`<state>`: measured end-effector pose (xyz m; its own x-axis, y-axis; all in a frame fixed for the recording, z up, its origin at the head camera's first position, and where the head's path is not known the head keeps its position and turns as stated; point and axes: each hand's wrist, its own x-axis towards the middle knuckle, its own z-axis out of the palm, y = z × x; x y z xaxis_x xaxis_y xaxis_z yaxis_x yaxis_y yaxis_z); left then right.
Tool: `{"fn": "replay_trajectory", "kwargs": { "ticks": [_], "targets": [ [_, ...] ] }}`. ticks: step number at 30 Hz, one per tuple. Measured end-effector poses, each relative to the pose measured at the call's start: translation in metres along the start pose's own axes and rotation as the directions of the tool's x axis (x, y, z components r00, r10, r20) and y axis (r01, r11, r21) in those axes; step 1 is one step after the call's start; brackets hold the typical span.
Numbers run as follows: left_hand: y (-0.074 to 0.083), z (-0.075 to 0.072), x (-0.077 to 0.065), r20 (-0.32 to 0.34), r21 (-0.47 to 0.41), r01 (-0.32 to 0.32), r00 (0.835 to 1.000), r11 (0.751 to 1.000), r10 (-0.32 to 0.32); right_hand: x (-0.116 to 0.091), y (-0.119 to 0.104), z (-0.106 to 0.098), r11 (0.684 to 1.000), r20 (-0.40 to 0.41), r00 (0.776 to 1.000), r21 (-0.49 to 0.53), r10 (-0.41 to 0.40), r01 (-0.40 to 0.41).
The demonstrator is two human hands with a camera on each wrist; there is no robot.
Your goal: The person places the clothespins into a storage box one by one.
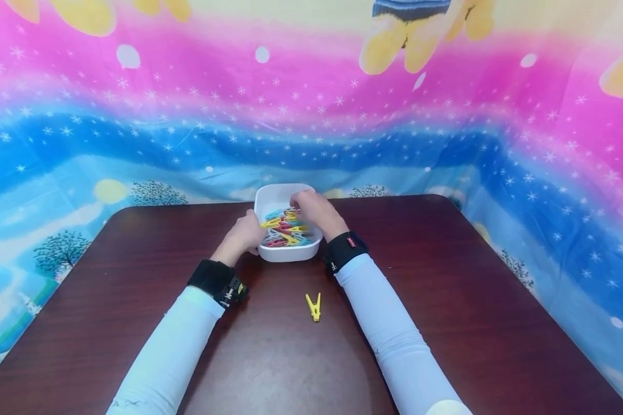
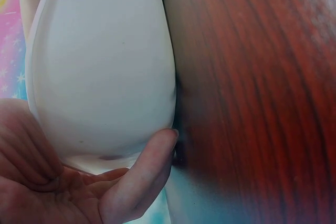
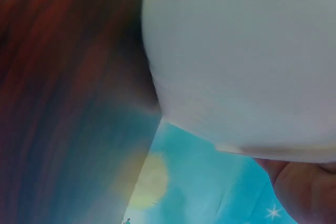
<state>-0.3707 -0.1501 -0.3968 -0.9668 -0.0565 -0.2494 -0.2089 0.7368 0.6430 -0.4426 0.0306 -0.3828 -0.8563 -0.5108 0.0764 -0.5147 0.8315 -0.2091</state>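
Note:
A white plastic bin (image 1: 289, 254) stands toward the far edge of the table. Inside it lies a heap of yellow, red, blue and pale clothespins (image 1: 285, 229). My left hand (image 1: 246, 232) grips the bin's left side; in the left wrist view, fingers (image 2: 137, 174) bend along its outer wall. Over the right rim reaches my right hand (image 1: 316, 210), its fingertips down by the clothespins. Whether they pinch one is hidden, and in the right wrist view the bin wall (image 3: 241, 61) covers most of that hand. A single yellow clothespin (image 1: 315, 313) lies on the table nearer me.
The dark wood-grain table (image 1: 436, 300) has rounded far corners. Behind and beside it hangs a colourful printed cloth (image 1: 311, 115), close to the bin's far end. Black wrist straps (image 1: 345, 249) are on both forearms.

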Motion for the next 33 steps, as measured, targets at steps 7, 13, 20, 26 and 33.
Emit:
{"fn": "replay_trajectory", "kwargs": {
  "ticks": [7,13,20,26,33],
  "targets": [
    [-0.001,0.001,0.002,-0.004,0.003,-0.018,1.0,1.0,0.018,-0.007,0.003,-0.016,0.998,-0.021,0.999,0.061,-0.029,0.031],
    [0.001,0.002,0.002,0.003,0.006,-0.016,1.0,1.0,0.016,-0.012,0.008,-0.023,0.996,-0.024,0.999,0.075,-0.036,0.037],
    [0.001,0.001,0.001,-0.002,0.004,-0.02,1.0,1.0,0.02,-0.021,0.001,-0.041,0.994,0.041,0.998,0.104,-0.048,0.044],
    [-0.004,-0.003,-0.002,-0.002,0.006,-0.02,1.0,1.0,0.02,-0.038,-0.033,-0.058,0.968,0.117,0.961,0.026,-0.25,0.248],
    [-0.004,-0.001,-0.002,-0.001,0.003,-0.049,0.999,0.999,0.049,-0.099,-0.069,-0.065,0.816,0.16,0.809,-0.029,-0.566,0.577]
  ]
}}
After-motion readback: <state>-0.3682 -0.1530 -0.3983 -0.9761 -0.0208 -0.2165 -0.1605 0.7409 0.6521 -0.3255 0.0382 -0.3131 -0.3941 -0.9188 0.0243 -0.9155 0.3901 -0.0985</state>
